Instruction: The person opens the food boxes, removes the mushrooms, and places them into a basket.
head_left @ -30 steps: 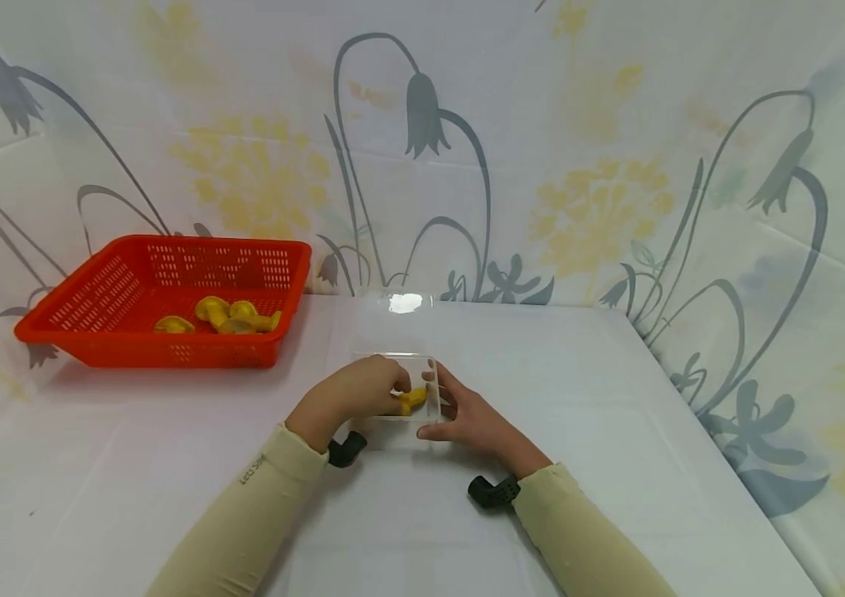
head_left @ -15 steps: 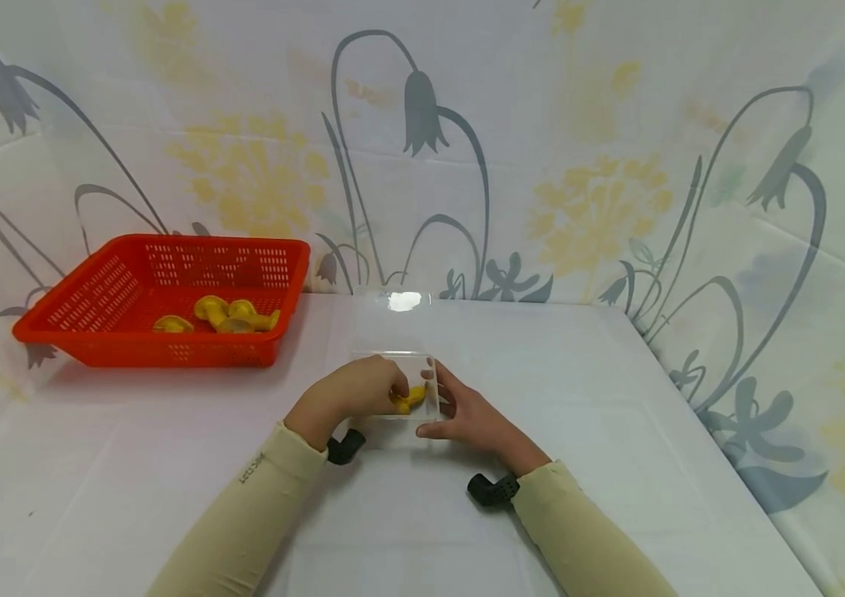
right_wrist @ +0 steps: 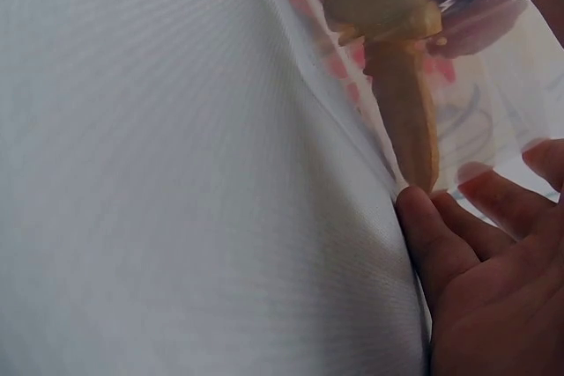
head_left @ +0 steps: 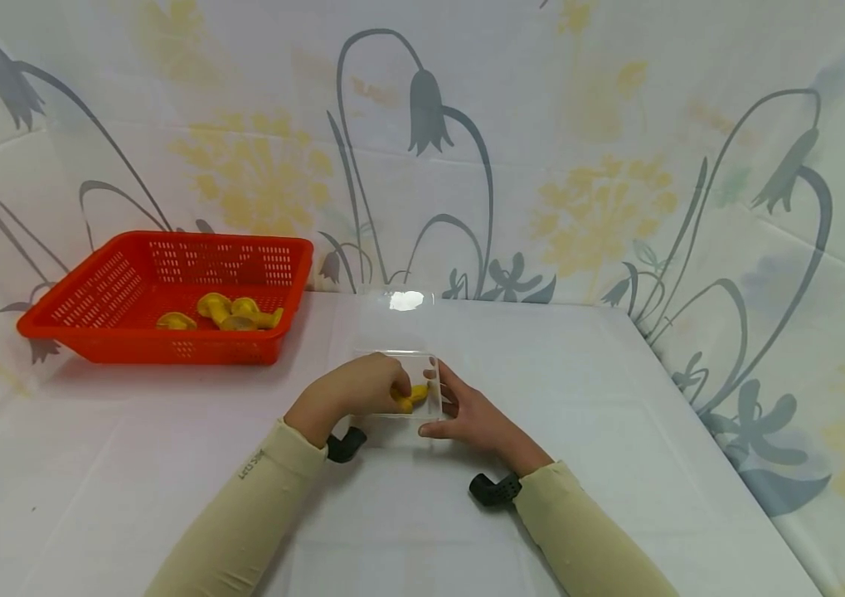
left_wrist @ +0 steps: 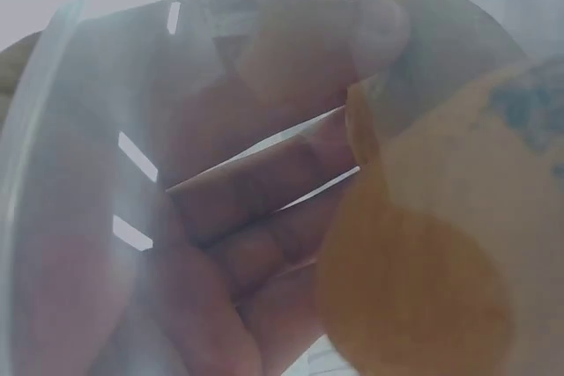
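Note:
A clear plastic box (head_left: 418, 365) sits on the table in front of the person. The left hand (head_left: 364, 385) reaches into it from the left, its curled fingers on a yellow mushroom (head_left: 418, 394). Those fingertips are partly hidden behind the hand. At the box's right side, the right hand (head_left: 470, 419) holds it, thumb at the near side and other fingers by the right wall. In the right wrist view, the mushroom's stem (right_wrist: 405, 112) shows through the wall above the thumb. The left wrist view is hazy through plastic, with a large orange-yellow round shape (left_wrist: 414, 297) and blurred fingers.
To the left stands a red perforated basket (head_left: 176, 347) with several yellow mushrooms (head_left: 239, 313) inside. Behind the box, a clear panel (head_left: 405, 301) with bright glare looks like its lid. A flower-printed cloth hangs behind the white table (head_left: 579, 373).
The mushroom under the left hand has shifted and turned slightly inside the box. The left fingers have moved a little; the right hand keeps its place, and the head view has tilted slightly.

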Tool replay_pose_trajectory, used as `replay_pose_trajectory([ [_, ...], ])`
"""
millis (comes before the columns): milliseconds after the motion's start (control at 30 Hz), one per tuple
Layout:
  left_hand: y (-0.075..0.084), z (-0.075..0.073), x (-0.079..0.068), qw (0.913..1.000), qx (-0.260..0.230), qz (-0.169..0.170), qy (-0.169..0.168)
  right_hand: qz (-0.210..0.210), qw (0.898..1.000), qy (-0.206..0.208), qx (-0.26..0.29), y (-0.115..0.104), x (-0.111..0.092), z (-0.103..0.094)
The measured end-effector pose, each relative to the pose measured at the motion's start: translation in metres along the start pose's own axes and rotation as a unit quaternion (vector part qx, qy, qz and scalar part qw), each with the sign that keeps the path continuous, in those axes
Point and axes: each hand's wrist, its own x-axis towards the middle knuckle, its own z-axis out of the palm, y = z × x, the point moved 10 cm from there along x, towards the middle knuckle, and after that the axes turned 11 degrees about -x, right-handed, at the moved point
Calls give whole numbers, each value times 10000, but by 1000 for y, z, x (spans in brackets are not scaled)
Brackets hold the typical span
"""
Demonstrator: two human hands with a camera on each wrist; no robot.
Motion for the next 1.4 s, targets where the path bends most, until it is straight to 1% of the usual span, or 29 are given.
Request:
replay_pose_trajectory([
  [167, 1, -2, -1, 9997, -233, 53, 12, 7, 10000, -14, 22, 1, 0, 0],
  [267, 1, -2, -1, 9996, -264, 30, 8, 33, 10000, -16, 10, 2, 0, 0],
  [433, 2, -2, -2, 9998, -179, -7, -47, 59, 10000, -10, 19, 3, 0, 0],
  [533, 4, -2, -3, 9998, -157, 39, -71, 54, 10000, -13, 33, 2, -1, 0],
  [833, 5, -3, -5, 9997, -202, 83, -53, 3, 9999, -17, 155, 0, -1, 0],
  [1067, 7, -5, -7, 9999, -97, 124, -40, 161, 9999, 31, 52, 1, 0, 0],
  [1233, 10, -6, -9, 9997, 17, 229, -27, 252, 9997, 19, 73, 3, 1, 1],
  [1400, 11, -9, -10, 9998, -23, 215, 9, 228, 9997, 32, 55, 2, -1, 0],
])
